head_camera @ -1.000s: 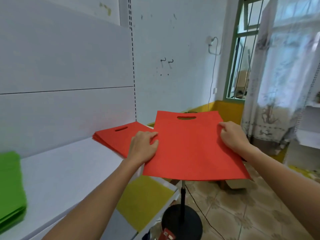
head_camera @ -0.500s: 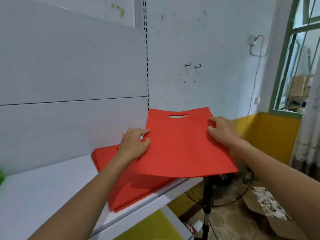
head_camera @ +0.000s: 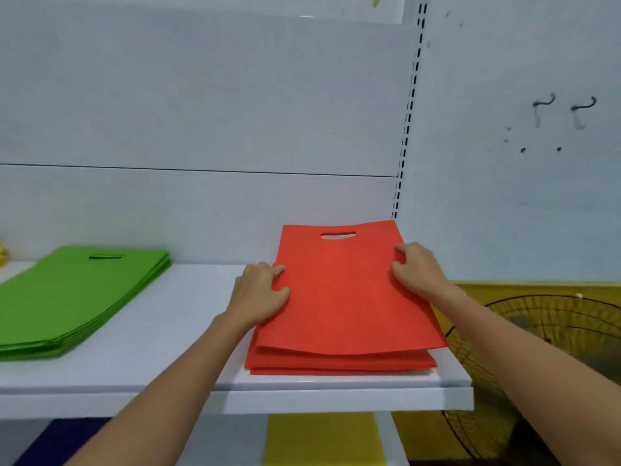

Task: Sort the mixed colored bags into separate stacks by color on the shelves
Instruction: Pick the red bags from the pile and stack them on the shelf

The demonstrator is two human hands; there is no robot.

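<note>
- On the white shelf (head_camera: 188,331), at its right end, I see the red bag (head_camera: 342,290) lying over the red stack (head_camera: 339,363), its far end raised.
- My left hand (head_camera: 260,294) pinches its left edge, thumb on top.
- My right hand (head_camera: 416,270) grips the right edge with curled fingers.
- Well apart, to the left, lies the green stack (head_camera: 77,290).

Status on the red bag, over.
Side edges of the red bag gripped by left hand and right hand. Bag over the red stack, front edge raised. Nothing blocking.
</note>
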